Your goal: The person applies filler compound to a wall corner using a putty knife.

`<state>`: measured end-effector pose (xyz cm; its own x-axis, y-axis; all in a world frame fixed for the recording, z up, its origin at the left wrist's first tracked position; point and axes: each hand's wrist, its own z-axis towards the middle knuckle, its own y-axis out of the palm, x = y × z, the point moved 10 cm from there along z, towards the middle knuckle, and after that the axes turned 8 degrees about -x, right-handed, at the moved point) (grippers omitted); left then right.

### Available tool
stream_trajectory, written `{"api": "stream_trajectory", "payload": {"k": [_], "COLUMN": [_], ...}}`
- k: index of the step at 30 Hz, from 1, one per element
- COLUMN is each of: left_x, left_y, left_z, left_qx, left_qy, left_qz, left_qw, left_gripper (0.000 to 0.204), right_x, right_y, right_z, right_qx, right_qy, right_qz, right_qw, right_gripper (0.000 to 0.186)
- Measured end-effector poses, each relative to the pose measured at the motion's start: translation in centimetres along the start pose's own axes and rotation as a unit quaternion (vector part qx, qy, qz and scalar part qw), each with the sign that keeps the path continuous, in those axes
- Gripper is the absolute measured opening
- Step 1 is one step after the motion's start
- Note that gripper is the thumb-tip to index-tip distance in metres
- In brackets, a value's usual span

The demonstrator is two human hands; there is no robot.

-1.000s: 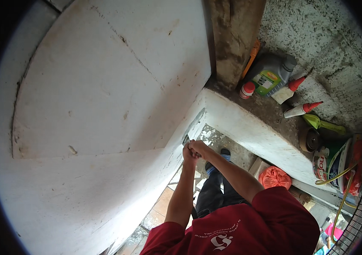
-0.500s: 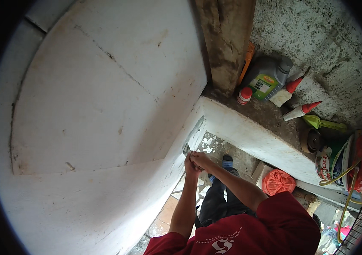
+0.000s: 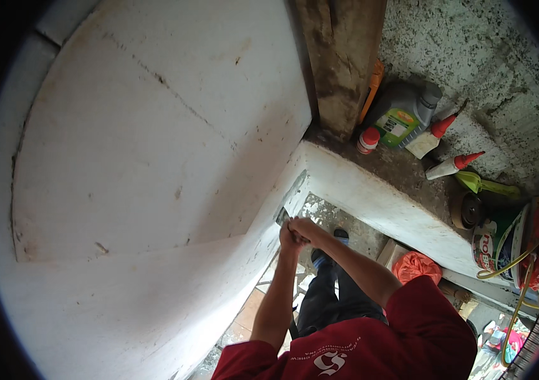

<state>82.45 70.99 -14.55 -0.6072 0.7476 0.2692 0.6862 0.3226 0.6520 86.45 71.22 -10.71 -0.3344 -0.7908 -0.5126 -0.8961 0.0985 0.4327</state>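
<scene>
My left hand and my right hand are closed together on a small metal blade tool, its exact shape partly hidden by my fingers. The blade touches the white wall at a narrow roughened grey strip near the inner corner, beside the low white plinth. Both forearms rise from the lower edge.
On the plinth's ledge stand a grey jug, a red-capped bottle, tubes, a green scoop and a bucket. A wooden post rises behind. An orange bag lies near my feet.
My joined hands shifted slightly down along the wall half a second ago and are now back up, still gripping the tool. The whole view has shifted slightly.
</scene>
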Motion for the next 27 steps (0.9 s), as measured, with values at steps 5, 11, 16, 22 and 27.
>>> {"api": "stream_trajectory", "payload": {"k": [5, 11, 16, 22, 27], "left_x": [0.6, -0.3, -0.5, 0.5, 1.2], "left_y": [2.4, 2.2, 4.3, 4.1, 2.9], "left_z": [1.3, 1.8, 3.4, 5.5, 5.4], "left_qx": [-0.112, 0.032, -0.01, -0.062, 0.026], "left_qy": [0.029, 0.03, -0.033, -0.028, 0.041], "left_qz": [0.028, 0.033, 0.045, -0.021, 0.063], "left_qw": [0.993, 0.999, 0.998, 0.998, 0.997], "left_gripper": [0.027, 0.04, 0.036, 0.034, 0.034], "right_x": [-0.5, -2.4, -4.9, -4.1, -2.8], "right_y": [-1.7, -2.4, -3.4, -3.9, -4.7], "right_z": [0.2, -2.3, -2.0, 2.3, 2.6], "right_qx": [0.0, -0.017, -0.01, 0.016, -0.008], "right_qy": [0.024, -0.007, -0.047, -0.003, 0.019], "right_qz": [0.041, 0.06, 0.087, 0.074, 0.186], "right_qw": [0.999, 0.998, 0.995, 0.997, 0.982], "right_gripper": [0.022, 0.02, 0.017, 0.021, 0.025]}}
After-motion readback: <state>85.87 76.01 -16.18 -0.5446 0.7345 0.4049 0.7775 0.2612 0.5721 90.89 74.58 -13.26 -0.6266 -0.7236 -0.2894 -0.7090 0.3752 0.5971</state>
